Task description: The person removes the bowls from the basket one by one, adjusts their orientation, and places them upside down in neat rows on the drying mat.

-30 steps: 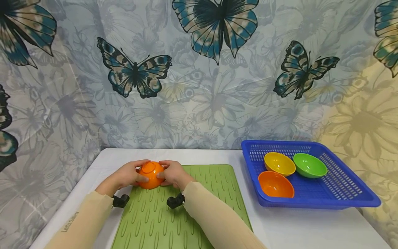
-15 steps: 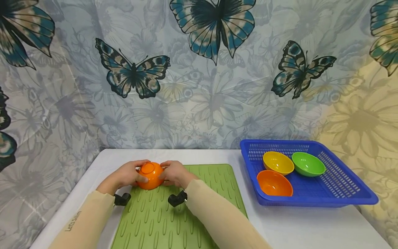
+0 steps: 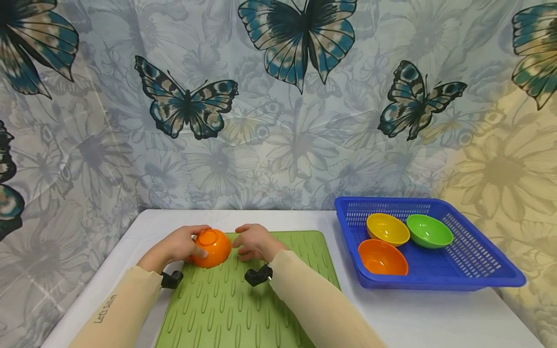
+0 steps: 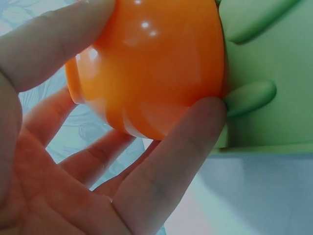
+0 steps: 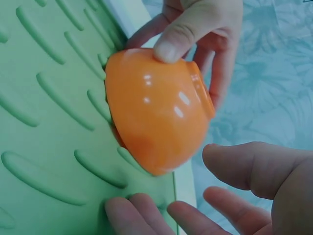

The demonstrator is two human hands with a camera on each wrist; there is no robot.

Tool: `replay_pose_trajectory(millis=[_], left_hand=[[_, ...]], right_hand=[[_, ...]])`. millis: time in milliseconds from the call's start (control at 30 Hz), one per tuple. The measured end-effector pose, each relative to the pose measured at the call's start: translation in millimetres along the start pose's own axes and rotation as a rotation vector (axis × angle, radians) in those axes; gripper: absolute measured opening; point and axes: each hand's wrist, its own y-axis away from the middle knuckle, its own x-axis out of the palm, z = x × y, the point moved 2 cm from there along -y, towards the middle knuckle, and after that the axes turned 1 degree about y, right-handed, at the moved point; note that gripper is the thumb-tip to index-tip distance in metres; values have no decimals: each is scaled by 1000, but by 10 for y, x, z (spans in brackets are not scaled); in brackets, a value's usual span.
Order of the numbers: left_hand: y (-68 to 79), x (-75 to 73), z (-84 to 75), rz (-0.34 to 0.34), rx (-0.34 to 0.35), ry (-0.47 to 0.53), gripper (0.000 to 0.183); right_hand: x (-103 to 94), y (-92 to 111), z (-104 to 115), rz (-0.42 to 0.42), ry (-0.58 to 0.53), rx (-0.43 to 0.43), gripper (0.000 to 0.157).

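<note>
An orange bowl (image 3: 215,249) sits upside down at the far left part of a green ridged mat (image 3: 243,309). My left hand (image 3: 180,245) grips it from the left side, thumb and fingers spread round its wall. In the left wrist view the fingers press against the orange bowl (image 4: 156,68), whose rim is close against the mat's ridges. My right hand (image 3: 256,243) is just right of the bowl, apart from it. In the right wrist view that right hand (image 5: 244,191) has relaxed fingers and holds nothing, with a gap to the bowl (image 5: 151,107).
On the right of the white table (image 3: 413,319) stands a blue perforated basket (image 3: 470,266). Inside it are a yellow bowl (image 3: 387,229), a green bowl (image 3: 430,232) and another orange bowl (image 3: 383,258), their openings upward. A butterfly-patterned cloth (image 3: 300,159) hangs behind the table.
My right hand has let go of the orange bowl and drawn back to the right. The left hand stays on the bowl, which has barely shifted.
</note>
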Motion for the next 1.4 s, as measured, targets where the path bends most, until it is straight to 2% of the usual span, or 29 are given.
replay_pose_trajectory(millis=[367,500,600,733,867,967,1067,1167,1233,1400], left_hand=[[15,8,13,1,-40,9,86],[9,-1,-1,8,-36,5,87],[9,-1,-1,12,-34,17,87],[12,4,11,8,-44,31,88],[9,6,27,12,-47,37,88],[8,6,48,19,-38,47,89],[5,7,76,17,-31,57,90],[5,4,86,15,-23,57,90],[9,0,78,15,-21,54,90],[23,-15,50,19,-19,39,90]], right_hand=[[-39,-41,-45,23,-22,7,52],[-69,-18,-21,49,-11,-8,53],[-119,46,58,108,64,-33,54],[-297,261,330,244,204,-91,55],[-710,630,704,365,249,-185,62],[-1174,943,931,410,219,-247,67],[-1721,1219,1032,423,163,-271,68],[-2275,1457,992,409,96,-258,67],[-2613,1595,890,388,54,-234,64],[-3224,1857,478,287,16,-103,57]])
